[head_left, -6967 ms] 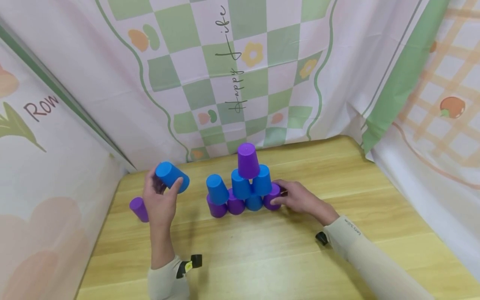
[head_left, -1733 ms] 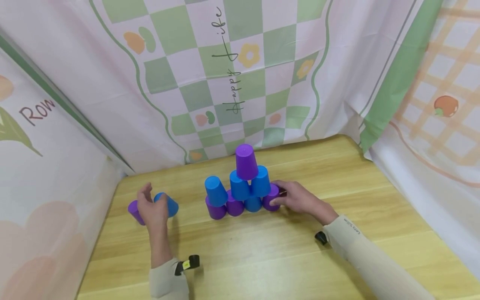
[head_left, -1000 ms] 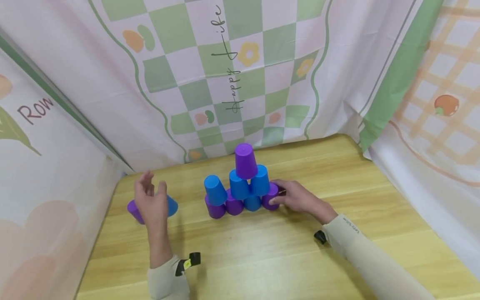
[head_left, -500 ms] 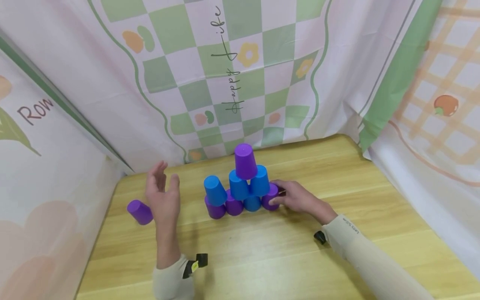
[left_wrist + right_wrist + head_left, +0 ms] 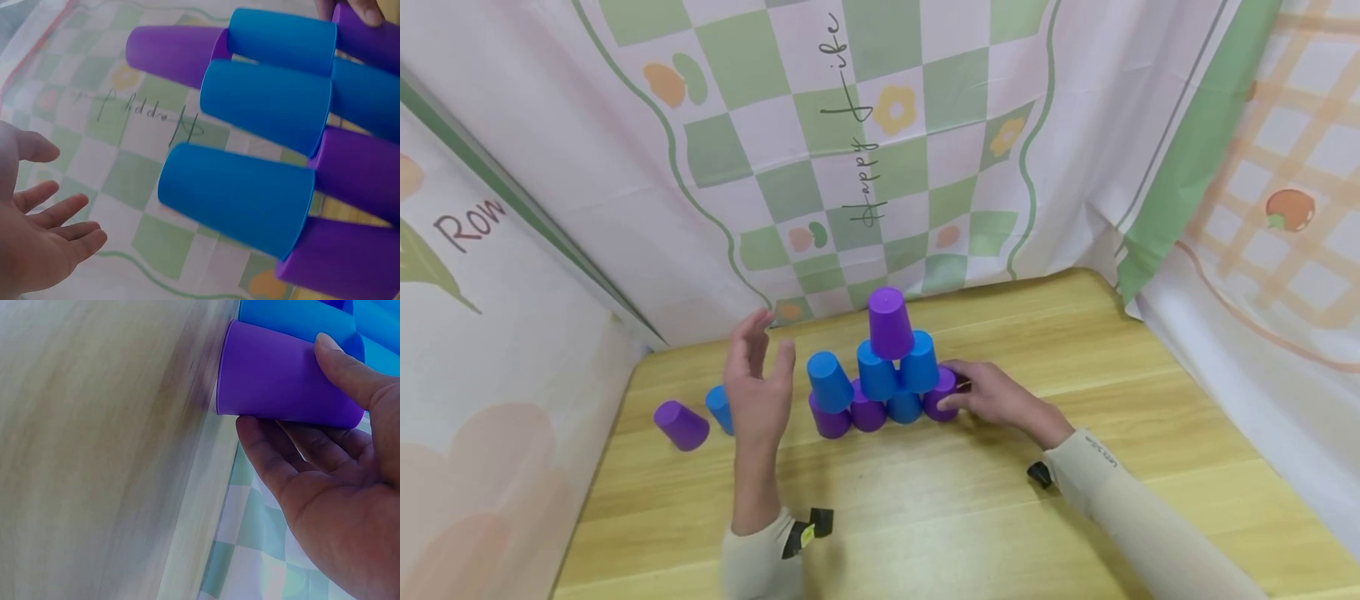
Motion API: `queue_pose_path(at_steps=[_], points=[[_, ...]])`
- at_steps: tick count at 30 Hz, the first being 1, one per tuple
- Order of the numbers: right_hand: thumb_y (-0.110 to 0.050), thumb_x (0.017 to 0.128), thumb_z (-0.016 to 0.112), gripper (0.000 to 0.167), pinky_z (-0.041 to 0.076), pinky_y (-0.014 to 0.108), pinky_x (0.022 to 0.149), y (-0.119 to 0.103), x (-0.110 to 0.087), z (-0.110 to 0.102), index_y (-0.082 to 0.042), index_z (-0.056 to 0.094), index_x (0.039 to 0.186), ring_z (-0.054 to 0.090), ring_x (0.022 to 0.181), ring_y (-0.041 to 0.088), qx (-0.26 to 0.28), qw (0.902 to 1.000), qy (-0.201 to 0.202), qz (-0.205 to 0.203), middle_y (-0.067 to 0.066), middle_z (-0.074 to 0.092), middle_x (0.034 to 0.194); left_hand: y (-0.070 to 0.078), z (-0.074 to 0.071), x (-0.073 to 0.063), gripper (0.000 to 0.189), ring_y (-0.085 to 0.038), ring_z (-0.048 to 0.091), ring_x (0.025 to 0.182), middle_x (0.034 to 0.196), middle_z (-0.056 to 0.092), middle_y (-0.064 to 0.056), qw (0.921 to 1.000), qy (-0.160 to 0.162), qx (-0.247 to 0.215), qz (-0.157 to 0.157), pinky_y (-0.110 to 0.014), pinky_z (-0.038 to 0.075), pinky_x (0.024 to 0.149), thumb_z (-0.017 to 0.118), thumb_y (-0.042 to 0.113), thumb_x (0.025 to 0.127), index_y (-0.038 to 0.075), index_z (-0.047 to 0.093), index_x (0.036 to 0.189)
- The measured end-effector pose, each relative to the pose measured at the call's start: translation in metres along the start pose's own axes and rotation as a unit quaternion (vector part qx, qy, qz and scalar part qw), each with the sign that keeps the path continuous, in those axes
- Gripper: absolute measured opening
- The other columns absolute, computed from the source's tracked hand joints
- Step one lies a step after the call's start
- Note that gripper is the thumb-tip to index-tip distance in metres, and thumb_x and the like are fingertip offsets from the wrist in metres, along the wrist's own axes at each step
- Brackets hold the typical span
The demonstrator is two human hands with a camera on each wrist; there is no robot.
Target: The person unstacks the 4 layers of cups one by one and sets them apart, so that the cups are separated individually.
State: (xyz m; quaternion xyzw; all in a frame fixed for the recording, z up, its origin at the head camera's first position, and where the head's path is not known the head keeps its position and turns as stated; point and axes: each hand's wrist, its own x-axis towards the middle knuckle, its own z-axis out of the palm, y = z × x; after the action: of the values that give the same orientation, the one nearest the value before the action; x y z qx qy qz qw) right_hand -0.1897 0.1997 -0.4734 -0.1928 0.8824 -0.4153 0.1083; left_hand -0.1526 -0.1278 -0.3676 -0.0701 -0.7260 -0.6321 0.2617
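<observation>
Upside-down cups form a stack mid-table. Its bottom row mixes purple cups (image 5: pixel 830 417) with one blue cup (image 5: pixel 905 405); three blue cups (image 5: pixel 831 382) make the second tier. A purple cup (image 5: pixel 891 323) tops the two right-hand blue ones. My left hand (image 5: pixel 760 398) is raised just left of the stack, fingers spread and holding nothing; the left wrist view shows its palm facing the cups. My right hand (image 5: pixel 337 494) holds the bottom row's right-end purple cup (image 5: pixel 284 378), thumb on one side and fingers on the other.
Left of my left hand, a loose purple cup (image 5: pixel 681 425) stands upside down on the wooden table (image 5: pixel 925 517). Beside it is a loose blue cup (image 5: pixel 719 408), partly hidden by that hand. Printed curtains (image 5: pixel 700 250) enclose the table's back and sides.
Seven seconds ago my left hand held a blue cup in the air; that cup now stands near the loose purple one. The emptied hand has moved right towards the stack. My right hand stays put.
</observation>
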Motion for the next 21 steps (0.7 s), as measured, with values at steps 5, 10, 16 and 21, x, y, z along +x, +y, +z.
queue_pose_path(at_steps=[5, 10, 16, 21], points=[[-0.025, 0.098, 0.077, 0.047, 0.059, 0.05, 0.101, 0.0, 0.0, 0.001, -0.011, 0.063, 0.14, 0.069, 0.114, 0.025, 0.001, 1.0, 0.0, -0.001, 0.006, 0.073, 0.125, 0.001, 0.011, -0.002, 0.049, -0.014, 0.051, 0.145, 0.145, 0.061, -0.002, 0.9994, -0.031, -0.012, 0.012, -0.032, 0.037, 0.125, 0.068, 0.011, 0.102, 0.011, 0.054, 0.149], [-0.025, 0.098, 0.076, 0.047, 0.059, 0.049, 0.101, 0.0, 0.0, 0.0, -0.01, 0.063, 0.14, 0.069, 0.115, 0.026, 0.0, 1.0, 0.0, -0.002, 0.007, 0.073, 0.125, 0.001, 0.017, -0.004, 0.05, -0.012, 0.05, 0.145, 0.147, 0.06, 0.002, 0.9986, -0.048, -0.014, 0.018, -0.029, 0.039, 0.124, 0.07, 0.015, 0.102, 0.016, 0.054, 0.15], [-0.024, 0.098, 0.076, 0.047, 0.059, 0.049, 0.101, -0.001, 0.0, 0.0, -0.01, 0.063, 0.14, 0.07, 0.114, 0.026, 0.0, 1.0, 0.0, -0.005, 0.007, 0.073, 0.125, 0.004, 0.026, -0.006, 0.051, -0.014, 0.051, 0.144, 0.147, 0.059, 0.0, 0.9974, -0.065, -0.014, 0.028, -0.029, 0.04, 0.123, 0.071, 0.015, 0.102, 0.013, 0.054, 0.149], [-0.025, 0.098, 0.076, 0.047, 0.059, 0.049, 0.101, 0.001, 0.0, 0.001, -0.01, 0.063, 0.14, 0.07, 0.114, 0.025, 0.002, 1.0, -0.001, -0.006, 0.006, 0.073, 0.125, 0.005, 0.034, -0.007, 0.05, -0.016, 0.052, 0.144, 0.147, 0.06, -0.002, 0.9958, -0.083, -0.008, 0.038, -0.029, 0.04, 0.122, 0.07, 0.012, 0.102, 0.013, 0.054, 0.149]])
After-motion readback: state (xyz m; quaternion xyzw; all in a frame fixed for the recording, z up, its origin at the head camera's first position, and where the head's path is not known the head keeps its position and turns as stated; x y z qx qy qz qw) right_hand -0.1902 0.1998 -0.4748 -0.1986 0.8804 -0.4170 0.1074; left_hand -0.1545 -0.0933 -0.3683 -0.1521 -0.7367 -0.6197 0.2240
